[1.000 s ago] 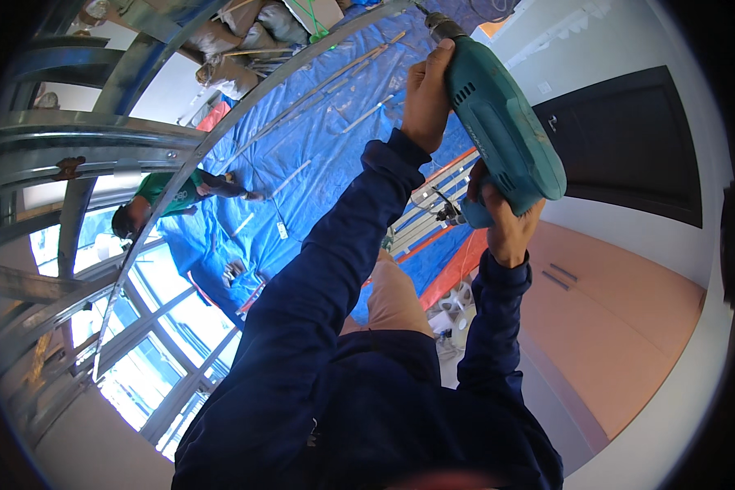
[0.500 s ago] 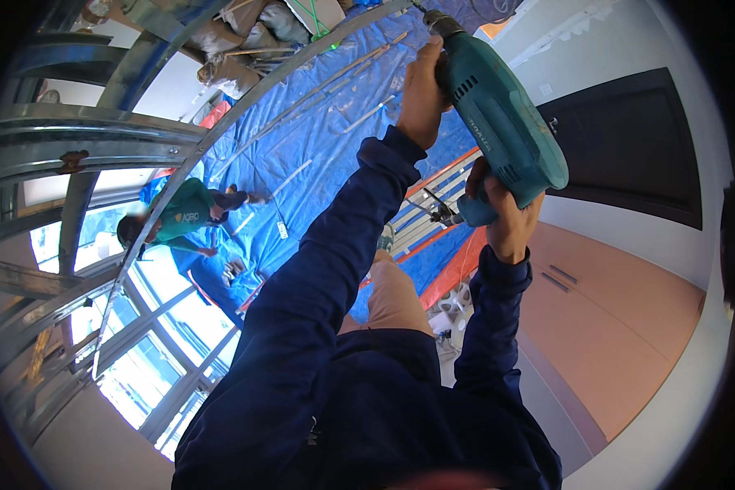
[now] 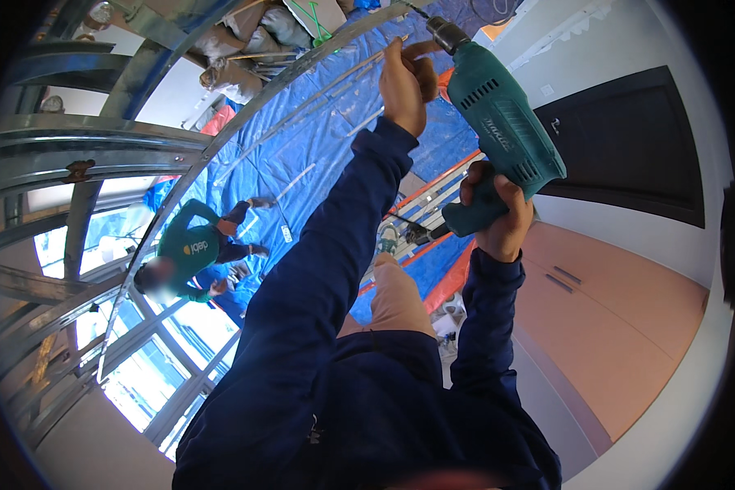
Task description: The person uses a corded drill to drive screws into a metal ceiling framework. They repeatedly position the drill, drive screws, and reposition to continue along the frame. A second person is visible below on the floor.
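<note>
Drill (image 3: 506, 114) gripped by right hand (image 3: 506, 224); left hand (image 3: 404, 90) loosely curled, empty, near chuck (image 3: 448, 35). Bit (image 3: 417, 11) best kept square to metal strip (image 3: 282, 79).

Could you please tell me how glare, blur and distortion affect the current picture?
Head view: the windows glare white; same view: the metal strip looks bowed, the co-worker's head is blurred, and the drill appears fairly sharp.

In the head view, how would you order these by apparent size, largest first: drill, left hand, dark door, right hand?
1. Dark door
2. Drill
3. Left hand and right hand: they look about alike, so I leave them unranked.
</note>
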